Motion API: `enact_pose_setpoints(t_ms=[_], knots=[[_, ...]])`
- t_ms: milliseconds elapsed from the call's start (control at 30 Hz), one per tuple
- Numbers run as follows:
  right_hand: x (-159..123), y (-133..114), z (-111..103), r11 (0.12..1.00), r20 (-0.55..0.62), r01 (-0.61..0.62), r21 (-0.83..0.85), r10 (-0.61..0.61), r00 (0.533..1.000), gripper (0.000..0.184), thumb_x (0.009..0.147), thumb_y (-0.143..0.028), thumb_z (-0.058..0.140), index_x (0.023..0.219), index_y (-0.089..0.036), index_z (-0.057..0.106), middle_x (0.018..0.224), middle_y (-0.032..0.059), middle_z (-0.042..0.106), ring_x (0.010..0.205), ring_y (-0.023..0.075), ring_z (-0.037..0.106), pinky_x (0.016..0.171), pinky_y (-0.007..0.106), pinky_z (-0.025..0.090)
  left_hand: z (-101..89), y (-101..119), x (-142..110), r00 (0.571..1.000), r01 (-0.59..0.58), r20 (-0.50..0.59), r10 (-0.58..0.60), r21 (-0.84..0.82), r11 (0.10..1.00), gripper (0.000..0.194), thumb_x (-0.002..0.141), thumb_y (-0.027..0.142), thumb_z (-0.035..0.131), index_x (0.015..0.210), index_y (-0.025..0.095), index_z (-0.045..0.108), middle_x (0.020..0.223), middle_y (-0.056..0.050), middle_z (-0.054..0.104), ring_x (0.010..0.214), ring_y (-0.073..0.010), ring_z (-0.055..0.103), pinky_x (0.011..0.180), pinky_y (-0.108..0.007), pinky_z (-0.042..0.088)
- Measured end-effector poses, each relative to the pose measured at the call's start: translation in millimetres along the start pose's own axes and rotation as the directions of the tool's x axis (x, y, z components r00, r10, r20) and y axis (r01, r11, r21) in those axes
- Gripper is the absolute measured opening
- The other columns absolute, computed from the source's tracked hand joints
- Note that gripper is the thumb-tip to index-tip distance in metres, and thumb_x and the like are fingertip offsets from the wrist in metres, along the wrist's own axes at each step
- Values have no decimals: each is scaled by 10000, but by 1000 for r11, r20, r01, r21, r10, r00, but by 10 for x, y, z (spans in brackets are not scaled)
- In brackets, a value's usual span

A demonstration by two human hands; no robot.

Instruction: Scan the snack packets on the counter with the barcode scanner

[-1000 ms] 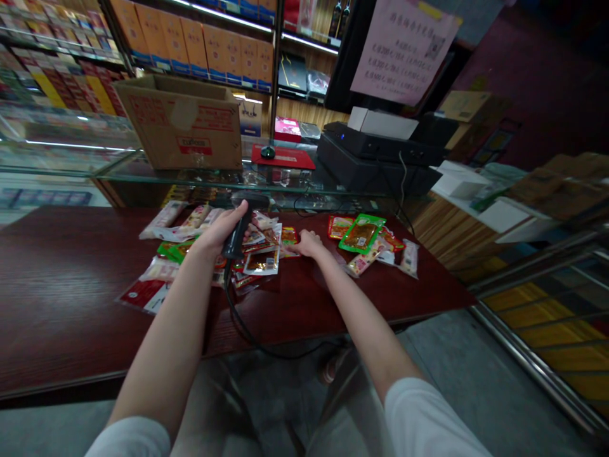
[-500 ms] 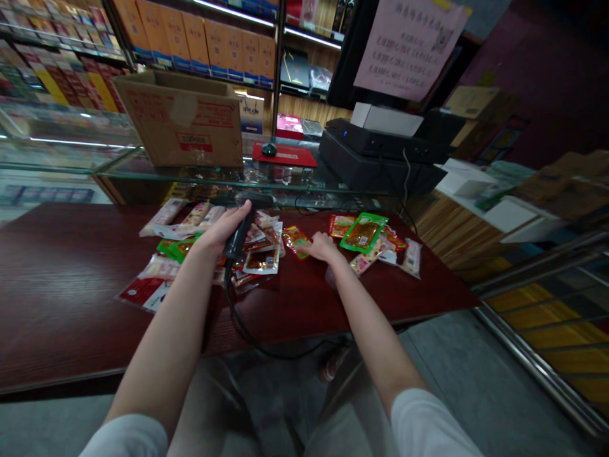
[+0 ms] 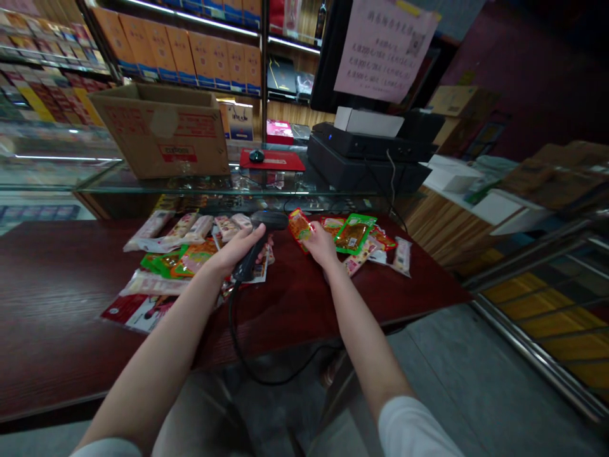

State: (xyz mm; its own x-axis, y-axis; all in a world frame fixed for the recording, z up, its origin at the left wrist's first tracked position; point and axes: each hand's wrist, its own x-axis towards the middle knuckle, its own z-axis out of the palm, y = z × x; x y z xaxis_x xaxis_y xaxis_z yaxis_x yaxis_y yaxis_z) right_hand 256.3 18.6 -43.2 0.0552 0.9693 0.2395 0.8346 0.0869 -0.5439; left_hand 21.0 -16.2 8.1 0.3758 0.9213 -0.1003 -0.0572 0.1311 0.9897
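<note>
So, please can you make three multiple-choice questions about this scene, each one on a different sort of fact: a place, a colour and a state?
1. The computer mouse lies:
A. inside the cardboard box
B. on a red mat
C. on the dark red table

2. The packet at the right hand is mainly:
A. blue
B. white
C. orange

3. The left hand is:
A. closed around a corded barcode scanner
B. open and empty
C. flat on the table

Answers:
1. B: the mouse sits on the mat.
2. C: orange covers most of the packet.
3. A: the fingers wrap the scanner's handle.
</note>
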Motion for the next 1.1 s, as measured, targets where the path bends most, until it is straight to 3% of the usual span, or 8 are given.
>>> enact_pose_setpoints(t_ms=[267,600,733,867,967,1100], knots=[[-37,-86,89,975,-44,182,126,-178,983,434,766,-246,710,1155,-229,518,980,40,709,904,233,681,736,284,469,25,-84,57,998,-46,-42,47,23,999,627,662,764,642,788,163,518,471,26,517,381,-87,461,391,-198,353],[-97,-134,47,986,17,163,39,-164,986,472,802,-285,694,1230,-255,498,1017,42,713,880,243,691,721,296,479,-126,-143,113,1000,-8,5,8,-83,997,542,770,693,600,810,153,593,468,1,522,387,-102,474,387,-206,350],[-81,-114,-75,996,-101,60,-64,-66,993,561,825,-333,663,1332,-245,439,1046,72,712,912,268,683,764,329,468,-134,-60,81,998,-14,-61,8,-96,995,535,776,670,615,855,141,609,527,-4,549,408,-103,491,393,-211,374],[23,101,-388,964,-342,-194,-181,124,932,721,837,-373,632,1443,-155,307,1061,148,702,983,320,649,883,420,409,-239,127,-8,967,0,-256,5,21,1000,476,839,615,579,853,140,612,516,-4,546,400,-109,490,402,-219,391],[116,352,-596,880,-405,-385,-277,256,878,647,845,-376,597,1401,-123,385,1084,191,682,1047,357,611,941,495,347,-405,220,-75,911,47,-413,6,118,992,400,869,542,587,879,142,613,517,-10,566,407,-119,507,420,-222,413],[150,623,-683,797,-403,-470,-378,315,859,491,829,-341,593,1231,-61,563,1215,270,595,1159,392,522,966,522,326,-600,189,-91,889,89,-456,-31,106,990,383,839,523,640,897,145,614,514,-17,580,413,-134,529,416,-225,421]])
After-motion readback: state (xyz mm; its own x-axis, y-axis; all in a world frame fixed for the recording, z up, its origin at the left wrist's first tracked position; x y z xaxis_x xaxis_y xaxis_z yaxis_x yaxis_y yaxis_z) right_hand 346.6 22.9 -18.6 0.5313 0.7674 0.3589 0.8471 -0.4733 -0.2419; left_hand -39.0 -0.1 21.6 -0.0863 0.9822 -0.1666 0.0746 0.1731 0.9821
